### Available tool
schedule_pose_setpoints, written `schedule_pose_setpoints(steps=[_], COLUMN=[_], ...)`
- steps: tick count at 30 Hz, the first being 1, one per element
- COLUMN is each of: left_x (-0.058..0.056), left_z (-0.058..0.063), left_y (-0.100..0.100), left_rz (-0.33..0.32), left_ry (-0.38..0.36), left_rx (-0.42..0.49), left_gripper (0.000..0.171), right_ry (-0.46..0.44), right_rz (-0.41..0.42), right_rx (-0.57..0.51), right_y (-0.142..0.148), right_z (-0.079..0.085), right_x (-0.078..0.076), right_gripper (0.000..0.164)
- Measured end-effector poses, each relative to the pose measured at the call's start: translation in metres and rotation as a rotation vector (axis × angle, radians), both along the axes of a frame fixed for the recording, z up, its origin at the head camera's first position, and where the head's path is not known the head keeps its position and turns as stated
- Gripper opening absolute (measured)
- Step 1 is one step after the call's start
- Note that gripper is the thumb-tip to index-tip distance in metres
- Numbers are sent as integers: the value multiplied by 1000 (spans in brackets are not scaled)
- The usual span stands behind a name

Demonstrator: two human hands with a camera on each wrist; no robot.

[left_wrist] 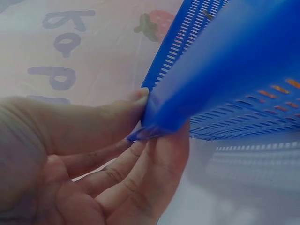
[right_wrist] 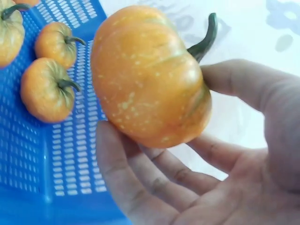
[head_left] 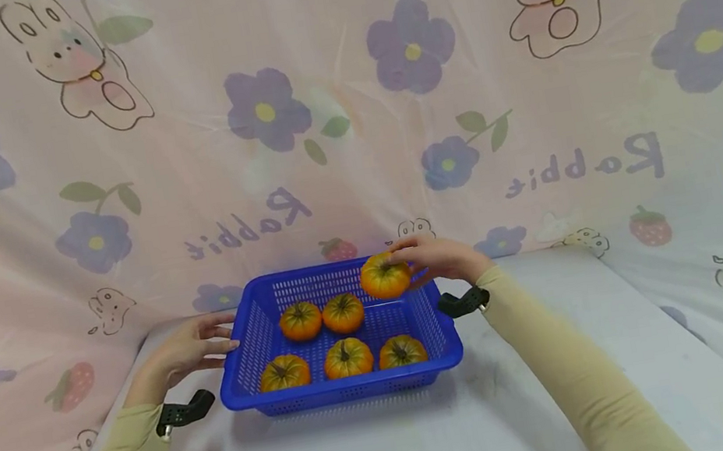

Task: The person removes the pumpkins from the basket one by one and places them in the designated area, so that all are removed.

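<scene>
5 ribbed pumpkins [head_left: 348, 359] sit in slotted basket [head_left: 344, 386], printed sheet [head_left: 357, 155] behind; left hand [head_left: 185, 349] pinches rim [left_wrist: 164, 112], right hand [head_left: 442, 254] grips 1 speckled pumpkin [right_wrist: 145, 75].

Left hand [head_left: 184, 351] and right hand [head_left: 439, 256] curled

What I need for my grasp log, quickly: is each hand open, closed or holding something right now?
Left hand: holding the blue plastic basket at one end.
Right hand: holding a small orange pumpkin.
</scene>
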State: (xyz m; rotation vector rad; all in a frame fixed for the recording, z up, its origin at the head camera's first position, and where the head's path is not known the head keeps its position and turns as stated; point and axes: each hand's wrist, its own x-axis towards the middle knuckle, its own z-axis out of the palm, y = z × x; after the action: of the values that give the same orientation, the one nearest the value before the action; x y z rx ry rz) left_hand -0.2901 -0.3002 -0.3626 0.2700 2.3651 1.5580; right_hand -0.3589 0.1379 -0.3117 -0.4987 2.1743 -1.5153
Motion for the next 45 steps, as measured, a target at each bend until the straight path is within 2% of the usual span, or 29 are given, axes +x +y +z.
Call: schedule_pose_setpoints(steps=[7,16,27,39,45], left_x=[1,0,1,1,2], left_z=[3,2,1,0,2], left_y=[0,2,1,2,2], left_rz=[-21,-17,-21,-17,-17], left_ry=[2,2,-12,-3,-5], left_rx=[4,-10,0,-8,-7], left_gripper=[67,66,67,66,67], right_ry=[13,22,-25,-49,-48], right_rz=[-45,-174,-291,-304,-327], right_rx=[-24,-3,11,-21,-9], right_y=[27,66,101,121,123], right_z=[10,4,-19,-46,-66], right_x=[-3,-10,-17,-17,-18], right_gripper=[48,46,52,52,53])
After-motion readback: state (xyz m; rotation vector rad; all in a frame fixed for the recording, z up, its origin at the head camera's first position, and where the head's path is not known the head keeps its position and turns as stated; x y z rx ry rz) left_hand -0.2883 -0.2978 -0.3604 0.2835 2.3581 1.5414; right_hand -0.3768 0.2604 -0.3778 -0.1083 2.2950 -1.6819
